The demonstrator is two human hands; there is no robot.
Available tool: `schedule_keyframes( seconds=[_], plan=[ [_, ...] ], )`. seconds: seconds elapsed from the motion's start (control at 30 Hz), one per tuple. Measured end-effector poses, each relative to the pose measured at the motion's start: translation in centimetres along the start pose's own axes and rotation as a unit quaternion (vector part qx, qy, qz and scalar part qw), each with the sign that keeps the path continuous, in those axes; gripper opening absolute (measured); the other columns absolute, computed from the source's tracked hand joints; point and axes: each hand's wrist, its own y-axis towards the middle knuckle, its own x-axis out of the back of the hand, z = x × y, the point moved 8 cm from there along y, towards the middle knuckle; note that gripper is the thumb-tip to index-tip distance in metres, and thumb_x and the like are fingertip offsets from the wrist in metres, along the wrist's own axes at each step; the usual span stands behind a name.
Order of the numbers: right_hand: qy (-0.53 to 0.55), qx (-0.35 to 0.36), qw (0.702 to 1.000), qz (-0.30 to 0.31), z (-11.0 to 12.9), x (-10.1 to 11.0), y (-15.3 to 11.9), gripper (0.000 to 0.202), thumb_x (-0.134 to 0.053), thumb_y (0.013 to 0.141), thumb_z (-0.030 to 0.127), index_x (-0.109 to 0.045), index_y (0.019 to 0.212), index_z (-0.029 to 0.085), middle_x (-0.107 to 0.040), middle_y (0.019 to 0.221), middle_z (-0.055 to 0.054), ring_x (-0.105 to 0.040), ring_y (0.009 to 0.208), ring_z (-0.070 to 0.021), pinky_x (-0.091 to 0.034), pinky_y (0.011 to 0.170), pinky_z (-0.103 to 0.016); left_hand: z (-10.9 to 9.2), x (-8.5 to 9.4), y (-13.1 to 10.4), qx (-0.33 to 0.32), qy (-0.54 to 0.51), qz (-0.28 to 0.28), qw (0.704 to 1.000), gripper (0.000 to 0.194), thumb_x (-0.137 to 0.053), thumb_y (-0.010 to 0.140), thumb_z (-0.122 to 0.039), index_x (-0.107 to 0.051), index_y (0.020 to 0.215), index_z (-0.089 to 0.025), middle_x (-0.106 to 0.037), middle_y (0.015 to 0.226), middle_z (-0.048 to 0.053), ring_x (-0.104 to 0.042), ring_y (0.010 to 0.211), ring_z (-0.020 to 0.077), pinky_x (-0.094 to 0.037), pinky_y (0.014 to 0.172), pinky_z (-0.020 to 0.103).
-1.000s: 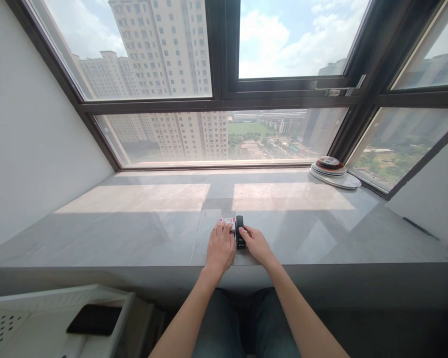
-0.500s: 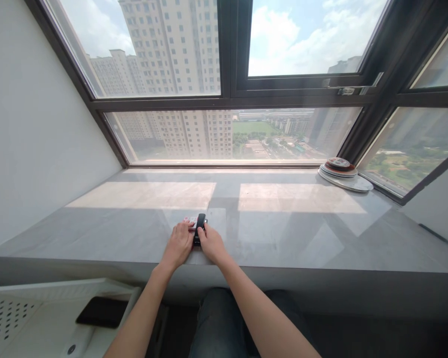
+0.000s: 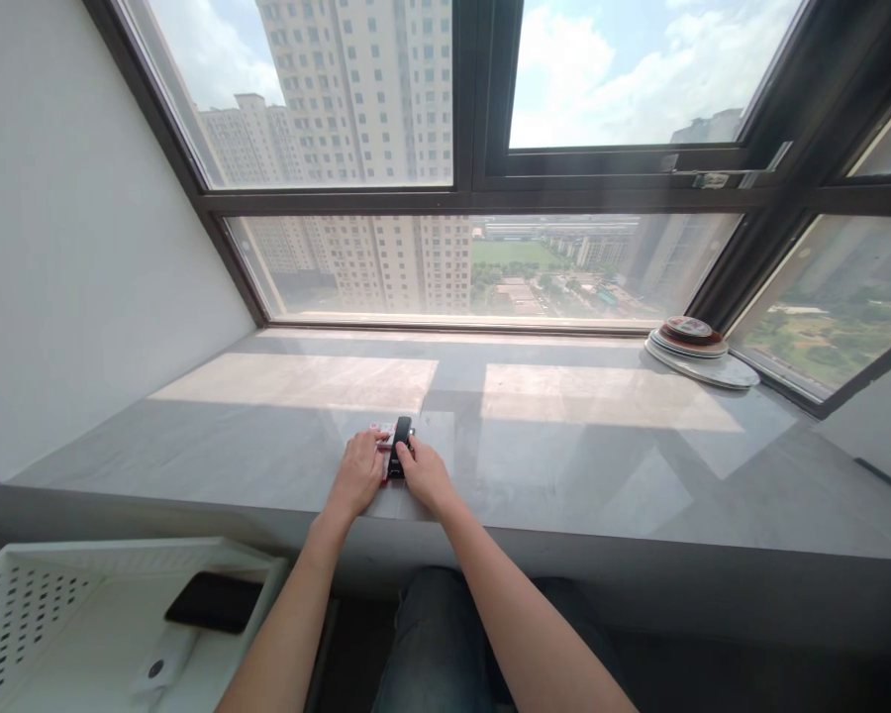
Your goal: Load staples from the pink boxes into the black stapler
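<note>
The black stapler-like tool (image 3: 402, 432) rests on the grey sill (image 3: 564, 480), its long side pointing roughly away from the person, and it lies directly between the two hands. The right hand (image 3: 426, 475) is on its right side, closed about it: the thumb lies across the top of the tool, and the fingers bend round its right flank, partly hidden. The left hand (image 3: 357, 473) is on its left side, palm down, with the fingers close together and slightly bent — the tips reach to the tool's left edge. Under and just beyond those fingers is a flat red-and-white piece (image 3: 382, 429), close against the tool's left side; a little red also shows nearer the person, beside the tool's near end. Whether the left hand grips this piece or only presses it down, I cannot tell.

To the right of the tool and farther off, well apart from it, a stack of plates (image 3: 702, 368) sits in the window corner. To its left and nearer the person, below sill level, is a white basket (image 3: 49, 594) with a perforated wall — a black phone-like slab (image 3: 214, 602) lies in it.
</note>
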Motion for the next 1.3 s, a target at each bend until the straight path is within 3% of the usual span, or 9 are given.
schedule_keyframes(
  seconds=[0.3, 0.43, 0.53, 0.67, 0.77, 0.83, 0.9, 1.03, 1.3],
  plan=[
    [0.022, 0.010, 1.000, -0.009, -0.3, -0.4, 0.4, 0.042, -0.039, 0.102, 0.053, -0.063, 0.117, 0.022, -0.070, 0.101, -0.007, -0.062, 0.092, -0.0224, -0.042, 0.078, -0.028, 0.1, 0.0, 0.6, 0.043, 0.036, 0.002, 0.998, 0.033, -0.040, 0.089, -0.013, -0.053, 0.119, -0.020, -0.056, 0.121, 0.011, -0.050, 0.113, 0.0266, -0.041, 0.098, 0.042],
    [0.046, 0.003, 0.998, -0.032, -1.2, 0.6, -0.3, 0.052, -0.032, 0.103, 0.052, -0.051, 0.139, 0.020, -0.069, 0.088, -0.005, -0.063, 0.086, -0.0219, -0.044, 0.077, -0.030, -0.4, 0.9, 0.7, 0.044, 0.016, -0.008, 0.999, 0.033, -0.039, 0.089, -0.012, -0.054, 0.117, -0.020, -0.058, 0.119, 0.010, -0.051, 0.112, 0.0259, -0.040, 0.099, 0.042],
    [0.084, 0.006, 0.991, -0.104, -3.5, 4.7, -2.0, 0.059, -0.030, 0.103, 0.048, -0.037, 0.152, 0.016, -0.067, 0.083, -0.004, -0.063, 0.080, -0.0210, -0.048, 0.078, -0.032, -1.3, 2.8, 0.4, 0.046, -0.004, -0.058, 0.997, 0.029, -0.037, 0.090, -0.013, -0.054, 0.113, -0.020, -0.059, 0.118, 0.009, -0.052, 0.113, 0.0257, -0.038, 0.103, 0.044],
    [0.005, 0.037, 0.983, -0.179, -7.4, 12.8, -5.1, 0.056, -0.038, 0.098, 0.037, -0.040, 0.151, 0.019, -0.067, 0.108, -0.007, -0.062, 0.097, -0.0215, -0.049, 0.090, -0.035, -5.2, 4.5, -0.5, 0.042, -0.018, -0.137, 0.989, 0.024, -0.038, 0.095, -0.017, -0.056, 0.111, -0.020, -0.059, 0.123, 0.010, -0.051, 0.118, 0.0270, -0.036, 0.106, 0.045],
    [-0.184, 0.031, 0.967, -0.174, -9.9, 17.4, -7.0, 0.055, -0.040, 0.096, 0.036, -0.045, 0.150, 0.022, -0.058, 0.137, -0.008, -0.046, 0.131, -0.0253, -0.035, 0.112, -0.039, -11.0, 0.9, -0.4, -0.035, -0.047, -0.030, 0.998, 0.029, -0.037, 0.098, -0.022, -0.058, 0.119, -0.023, -0.063, 0.118, 0.008, -0.056, 0.114, 0.0239, -0.040, 0.103, 0.041],
    [-0.290, 0.010, 0.947, -0.139, -11.3, 18.8, -7.9, 0.057, -0.039, 0.098, 0.040, -0.041, 0.153, 0.025, -0.046, 0.152, -0.004, -0.027, 0.146, -0.0266, -0.023, 0.119, -0.042, -14.6, -2.6, -0.3, -0.078, -0.048, 0.051, 0.994, 0.037, -0.038, 0.100, -0.028, -0.052, 0.134, -0.025, -0.060, 0.130, 0.007, -0.054, 0.122, 0.0226, -0.039, 0.107, 0.039],
    [-0.364, -0.013, 0.926, -0.101, -12.2, 19.0, -8.7, 0.059, -0.035, 0.100, 0.044, -0.033, 0.157, 0.029, -0.034, 0.160, 0.001, -0.015, 0.151, -0.0275, -0.014, 0.121, -0.046, -16.5, -5.7, -0.1, -0.077, -0.015, 0.100, 0.992, 0.047, -0.039, 0.100, -0.036, -0.043, 0.146, -0.025, -0.049, 0.148, 0.008, -0.042, 0.137, 0.0243, -0.031, 0.115, 0.042],
    [-0.429, -0.036, 0.899, -0.084, -12.4, 18.1, -9.7, 0.059, -0.028, 0.103, 0.050, -0.026, 0.159, 0.033, -0.018, 0.166, 0.003, -0.006, 0.153, -0.0283, -0.006, 0.121, -0.052, -16.6, -9.5, -0.1, -0.036, 0.060, 0.141, 0.987, 0.060, -0.033, 0.100, -0.052, -0.034, 0.154, -0.026, -0.028, 0.163, 0.007, -0.019, 0.151, 0.0287, -0.014, 0.121, 0.051],
    [-0.442, -0.042, 0.891, -0.100, -11.7, 17.9, -9.9, 0.059, -0.025, 0.103, 0.053, -0.026, 0.159, 0.033, -0.019, 0.166, 0.002, -0.007, 0.152, -0.0286, -0.005, 0.120, -0.052, -16.1, -9.6, -0.4, -0.035, 0.081, 0.147, 0.985, 0.061, -0.025, 0.101, -0.055, -0.030, 0.156, -0.030, -0.023, 0.165, 0.004, -0.018, 0.152, 0.0255, -0.011, 0.123, 0.049]
  ],
)
